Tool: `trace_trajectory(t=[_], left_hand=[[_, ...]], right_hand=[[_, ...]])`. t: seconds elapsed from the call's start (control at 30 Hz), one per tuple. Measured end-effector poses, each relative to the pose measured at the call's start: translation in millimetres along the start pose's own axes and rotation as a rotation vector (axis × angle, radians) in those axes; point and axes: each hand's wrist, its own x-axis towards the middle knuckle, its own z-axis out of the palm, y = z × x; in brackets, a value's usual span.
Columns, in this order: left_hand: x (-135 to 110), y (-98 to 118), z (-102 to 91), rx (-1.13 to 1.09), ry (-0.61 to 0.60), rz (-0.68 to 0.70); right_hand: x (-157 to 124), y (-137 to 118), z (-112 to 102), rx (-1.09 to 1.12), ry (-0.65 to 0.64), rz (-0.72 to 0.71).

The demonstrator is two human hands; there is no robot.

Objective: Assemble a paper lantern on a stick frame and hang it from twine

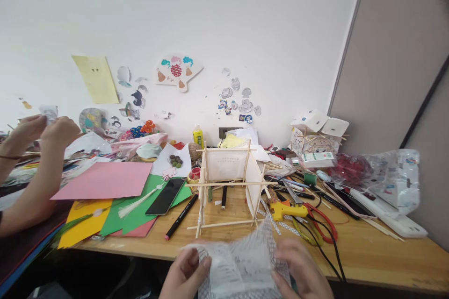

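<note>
At the near edge of the tabletop point(368, 247), at six o'clock in the view, the left hand point(185, 273) and the right hand point(301, 271) are both closing on a thin printed paper sheet point(242, 266) with a mesh-patterned border. The left hand is gripping its nine o'clock edge and the right hand its three o'clock edge, with the thumbs lying on top. The sheet is hanging between them, blurred, just in front of a wooden stick lantern frame point(228, 187). The frame is standing upright at twelve o'clock from the sheet, with white paper panels covering its back and right sides.

A yellow glue gun point(287, 211) is lying at three o'clock from the frame, near red-handled scissors point(324, 224). At nine o'clock from the frame a black marker point(181, 217) and a dark phone point(165, 196) are resting beside green paper point(140, 210) and pink paper point(105, 181). Far out at nine o'clock, a co-worker's hands point(59, 131) are holding something small together
</note>
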Motion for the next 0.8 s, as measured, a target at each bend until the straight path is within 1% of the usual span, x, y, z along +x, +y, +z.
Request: trace_trajectory(t=[0.03,0.1,0.17,0.2,0.27,0.33,0.37,0.5,0.63,0.8], left_hand=[[2.5,9.0,-0.3,0.001,0.005,0.057],[7.1,24.6,0.5,0.029,0.039,0.152],[12.2,33.8,1.6,0.080,0.070,0.223],[15.3,35.8,2.0,0.107,0.092,0.260],[22.9,35.4,2.4,0.153,0.148,0.326],[31.4,32.3,3.2,0.181,0.199,0.365],[35.5,30.6,3.9,0.188,0.218,0.376],[47.1,28.6,8.8,0.208,0.266,0.409],[51.8,34.6,14.1,0.245,0.315,0.444],[57.8,42.8,17.7,0.249,0.344,0.508]], right_hand=[[4.2,9.3,9.6,0.061,0.107,0.067],[14.6,25.2,28.5,0.256,0.274,0.210],[26.9,35.7,43.0,0.417,0.371,0.363],[33.0,39.0,47.6,0.474,0.389,0.437],[43.5,42.6,52.3,0.543,0.366,0.562],[50.6,44.4,52.9,0.560,0.322,0.649],[53.0,45.2,52.7,0.549,0.295,0.670],[58.2,51.0,53.8,0.431,0.224,0.625],[62.1,55.8,57.8,0.368,0.273,0.583],[66.3,54.0,59.0,0.310,0.330,0.492]])
